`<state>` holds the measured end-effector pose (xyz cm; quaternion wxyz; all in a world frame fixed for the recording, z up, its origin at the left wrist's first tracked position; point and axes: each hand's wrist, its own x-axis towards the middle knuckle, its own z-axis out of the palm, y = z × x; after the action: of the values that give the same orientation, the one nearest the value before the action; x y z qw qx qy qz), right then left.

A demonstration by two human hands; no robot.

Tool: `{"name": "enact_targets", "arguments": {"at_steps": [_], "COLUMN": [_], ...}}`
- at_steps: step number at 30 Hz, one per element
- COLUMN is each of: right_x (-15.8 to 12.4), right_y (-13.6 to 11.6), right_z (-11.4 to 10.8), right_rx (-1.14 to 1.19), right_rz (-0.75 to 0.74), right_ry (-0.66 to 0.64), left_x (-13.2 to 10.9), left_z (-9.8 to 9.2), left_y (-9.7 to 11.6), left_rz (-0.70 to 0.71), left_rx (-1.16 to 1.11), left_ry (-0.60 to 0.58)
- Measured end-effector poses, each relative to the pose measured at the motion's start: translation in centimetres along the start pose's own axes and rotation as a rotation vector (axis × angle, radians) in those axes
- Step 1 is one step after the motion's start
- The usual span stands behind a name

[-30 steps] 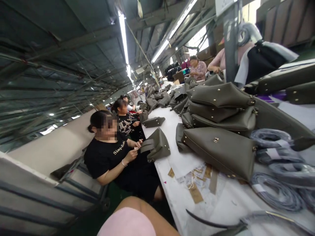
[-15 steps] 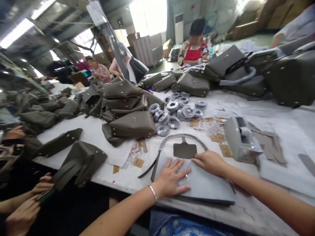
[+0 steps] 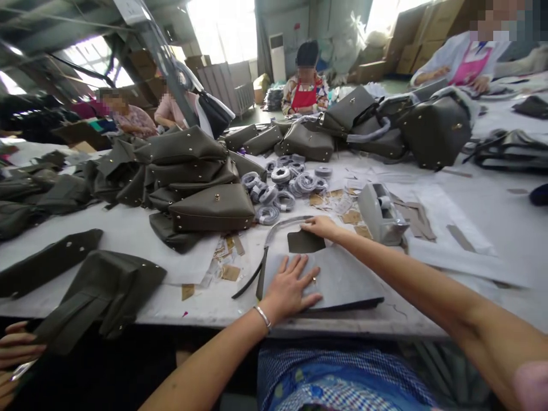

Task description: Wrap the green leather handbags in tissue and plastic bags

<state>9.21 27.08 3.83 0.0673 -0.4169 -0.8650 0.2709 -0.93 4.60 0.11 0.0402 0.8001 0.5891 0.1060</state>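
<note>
A dark olive handbag (image 3: 374, 302) lies flat near the table edge, its front covered by a sheet of white tissue (image 3: 346, 279). My left hand (image 3: 293, 285) rests on the sheet with fingers spread. Above the sheet shows the bag's dark flap (image 3: 306, 242). Around it arches the plastic-wrapped handle (image 3: 274, 229). My right hand (image 3: 322, 227) reaches to the top of this arch, fingers closed on the handle just above the flap. Its fingers hide the metal clasp, so I cannot tell whether they touch that too.
Coiled wrapped straps (image 3: 280, 197) lie beyond the bag. Stacked olive bags (image 3: 212, 208) stand to the left, more at the back. A grey tape dispenser (image 3: 381, 214) and brown tags (image 3: 351, 217) are on the right. A co-worker's hand (image 3: 17, 348) is at lower left; other people sit across.
My right hand has moved from the sheet's upper edge up to the handle's top, covering the clasp. My left hand stays flat on the sheet. The view has turned right.
</note>
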Motion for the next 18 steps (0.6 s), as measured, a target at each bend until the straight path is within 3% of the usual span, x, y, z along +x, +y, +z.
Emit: {"name": "enact_targets", "arguments": {"at_steps": [4,10,14,18], "right_x": [-3.7,-11.0,-12.4,-12.7], "right_y": [-0.5,1.5,2.8,3.1], "right_z": [-0.3,0.3,1.6,2.4], "right_rx": [0.169,0.31,0.124,0.023], "right_rz": [-0.071,-0.647,-0.808,-0.844], "right_ry": [0.012,-0.095,-0.133,-0.162], "left_x": [0.0,0.0,-0.2,-0.2], "left_z": [0.2,0.3,0.5,0.5], "left_y": [-0.1,-0.2,-0.2,-0.1], "left_rz": [-0.007,0.016,0.028,0.036], "left_rx": [-0.039,-0.08,-0.073,-0.06], "left_ry": [0.032,0.115,0.13,0.141]}}
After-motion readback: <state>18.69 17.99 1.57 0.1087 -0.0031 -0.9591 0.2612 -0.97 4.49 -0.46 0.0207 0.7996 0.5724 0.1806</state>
